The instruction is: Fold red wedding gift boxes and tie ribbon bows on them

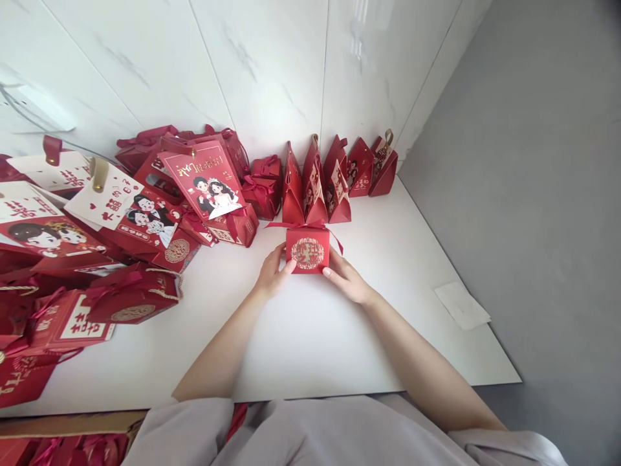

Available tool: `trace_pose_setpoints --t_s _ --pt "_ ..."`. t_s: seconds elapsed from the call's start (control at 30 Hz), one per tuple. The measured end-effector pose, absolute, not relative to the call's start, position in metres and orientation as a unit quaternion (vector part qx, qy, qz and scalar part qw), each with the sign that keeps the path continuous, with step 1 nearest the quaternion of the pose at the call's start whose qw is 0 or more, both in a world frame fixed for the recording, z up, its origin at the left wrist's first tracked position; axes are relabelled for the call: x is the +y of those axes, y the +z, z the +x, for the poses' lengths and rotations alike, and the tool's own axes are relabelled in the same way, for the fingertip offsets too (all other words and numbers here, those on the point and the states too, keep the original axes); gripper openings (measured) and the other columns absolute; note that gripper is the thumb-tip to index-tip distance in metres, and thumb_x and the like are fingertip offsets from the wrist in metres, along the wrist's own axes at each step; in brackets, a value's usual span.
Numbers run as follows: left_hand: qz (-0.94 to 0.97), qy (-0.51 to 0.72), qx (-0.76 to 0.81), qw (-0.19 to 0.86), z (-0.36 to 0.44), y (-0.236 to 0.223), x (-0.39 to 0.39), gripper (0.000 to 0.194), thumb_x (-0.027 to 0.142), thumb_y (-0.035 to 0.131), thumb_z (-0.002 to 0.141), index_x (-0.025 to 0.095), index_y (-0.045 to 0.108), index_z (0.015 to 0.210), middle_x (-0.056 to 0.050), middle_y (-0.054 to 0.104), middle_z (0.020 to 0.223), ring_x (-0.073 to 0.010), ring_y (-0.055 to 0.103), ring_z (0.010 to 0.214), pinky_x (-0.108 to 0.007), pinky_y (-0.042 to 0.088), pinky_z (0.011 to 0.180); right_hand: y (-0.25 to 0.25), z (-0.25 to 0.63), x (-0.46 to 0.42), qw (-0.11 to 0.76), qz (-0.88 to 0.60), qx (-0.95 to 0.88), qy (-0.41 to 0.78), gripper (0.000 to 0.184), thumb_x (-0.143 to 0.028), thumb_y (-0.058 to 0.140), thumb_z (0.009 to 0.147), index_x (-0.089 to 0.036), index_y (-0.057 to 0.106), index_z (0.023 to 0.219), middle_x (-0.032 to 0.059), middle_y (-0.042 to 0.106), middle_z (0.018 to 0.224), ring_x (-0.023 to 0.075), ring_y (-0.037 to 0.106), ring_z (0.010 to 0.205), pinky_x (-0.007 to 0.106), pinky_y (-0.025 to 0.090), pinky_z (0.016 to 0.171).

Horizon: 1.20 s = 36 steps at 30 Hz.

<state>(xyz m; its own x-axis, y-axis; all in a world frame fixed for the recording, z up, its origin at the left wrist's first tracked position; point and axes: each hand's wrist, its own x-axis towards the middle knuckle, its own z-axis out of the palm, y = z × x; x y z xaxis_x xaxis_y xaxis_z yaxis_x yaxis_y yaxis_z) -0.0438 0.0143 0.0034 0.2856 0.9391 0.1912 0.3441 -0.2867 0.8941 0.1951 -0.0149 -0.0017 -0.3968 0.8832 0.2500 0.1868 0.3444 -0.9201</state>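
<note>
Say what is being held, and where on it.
A red box with a ribbon: the left hand grips its left side, the right hand its right, thumbs at the lower front corners.

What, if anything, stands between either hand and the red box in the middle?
Nothing visible: the left hand and right hand grip the red box at its sides. A ribbon tail ends near the right hand.
</note>
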Motion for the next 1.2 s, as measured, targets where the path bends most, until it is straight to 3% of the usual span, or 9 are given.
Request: trace_pose_setpoints --t_s 0.1,0.23,0.43,0.53,0.63,0.7,0.83,1.03,1.2 --pt "0.694 0.404 0.485 0.345 -0.034 0.0 0.013 0.062 0.061 0.035 0.096 0.015 0.058 0.13 -0.014 0.067 0.123 -0.0289 0.062 0.113 -0.041 0.046 0.099 -0.002 0.196 -0.015 0.388 -0.382 -0.726 0.42 0.078 -0.055 0.055 0.095 -0.026 0.022 0.159 0.0087 0.034 0.161 0.0323 0.036 0.146 0.054 0.028 0.122" --pt "0.686 0.414 0.477 0.362 -0.032 -0.001 0.01 0.063 0.062 0.031 0.096 0.018 0.06 0.131 -0.013 0.066 0.126 -0.0298 0.061 0.116 -0.041 0.046 0.099 -0.006 0.195 -0.017 0.394 -0.399 -0.721 0.406 0.075 -0.054 0.055 0.095 -0.027 0.024 0.158 0.0092 0.033 0.161 0.0329 0.036 0.145 0.056 0.028 0.121" --pt "0.476 0.498 0.426 0.586 -0.031 0.002 0.0 0.071 0.068 0.046 0.088 0.015 0.06 0.134 -0.013 0.065 0.131 -0.0322 0.055 0.129 -0.044 0.042 0.111 -0.008 0.189 -0.025 0.451 -0.363 -0.674 0.458 0.082 -0.048 0.06 0.095 -0.033 0.012 0.159 0.0115 0.039 0.156 0.0286 0.057 0.126 0.052 0.044 0.11" --pt "0.353 0.457 0.364 0.731 -0.025 0.007 -0.005 0.082 0.077 0.039 0.085 0.015 0.058 0.136 -0.014 0.067 0.127 -0.0357 0.058 0.125 -0.051 0.044 0.108 -0.002 0.185 -0.031 0.482 -0.345 -0.661 0.46 0.088 -0.044 0.06 0.096 -0.034 0.0 0.16 0.01 0.034 0.16 0.0274 0.049 0.137 0.049 0.042 0.113" --pt "0.323 0.4 0.329 0.792 -0.019 0.011 -0.008 0.087 0.081 0.039 0.082 0.015 0.058 0.136 -0.016 0.068 0.125 -0.0375 0.061 0.122 -0.054 0.044 0.106 0.003 0.184 -0.035 0.498 -0.35 -0.662 0.437 0.088 -0.042 0.059 0.097 -0.036 -0.002 0.16 0.007 0.025 0.164 0.0264 0.038 0.146 0.047 0.036 0.119" --pt "0.337 0.391 0.338 0.787 -0.016 0.011 -0.009 0.078 0.075 0.051 0.083 0.018 0.058 0.135 -0.015 0.068 0.125 -0.0353 0.064 0.117 -0.053 0.044 0.107 0.002 0.186 -0.035 0.512 -0.365 -0.655 0.419 0.084 -0.043 0.058 0.097 -0.035 0.003 0.16 0.0071 0.027 0.164 0.0269 0.04 0.144 0.047 0.036 0.119" --pt "0.364 0.425 0.397 0.727 -0.014 0.009 -0.009 0.059 0.05 0.072 0.082 0.024 0.056 0.132 -0.01 0.065 0.13 -0.0292 0.067 0.111 -0.051 0.047 0.104 -0.002 0.188 -0.034 0.517 -0.412 -0.638 0.394 0.074 -0.045 0.055 0.098 -0.034 0.015 0.159 0.0094 0.037 0.159 0.0276 0.056 0.128 0.049 0.046 0.11" --pt "0.405 0.409 0.36 0.734 -0.024 0.011 -0.011 0.074 0.076 0.054 0.083 0.024 0.055 0.136 -0.015 0.055 0.143 -0.0354 0.055 0.13 -0.054 0.048 0.103 0.0 0.187 -0.037 0.485 -0.43 -0.692 0.319 0.069 -0.042 0.053 0.1 -0.038 0.017 0.159 0.0037 0.027 0.163 0.0284 0.03 0.149 0.053 0.03 0.122" --pt "0.453 0.383 0.336 0.731 -0.032 0.014 -0.013 0.07 0.069 0.053 0.088 0.026 0.051 0.142 -0.014 0.056 0.143 -0.0356 0.05 0.135 -0.053 0.047 0.106 0.008 0.188 -0.041 0.474 -0.415 -0.705 0.326 0.068 -0.04 0.054 0.098 -0.038 0.021 0.158 0.006 0.029 0.162 0.0298 0.031 0.149 0.054 0.039 0.116"
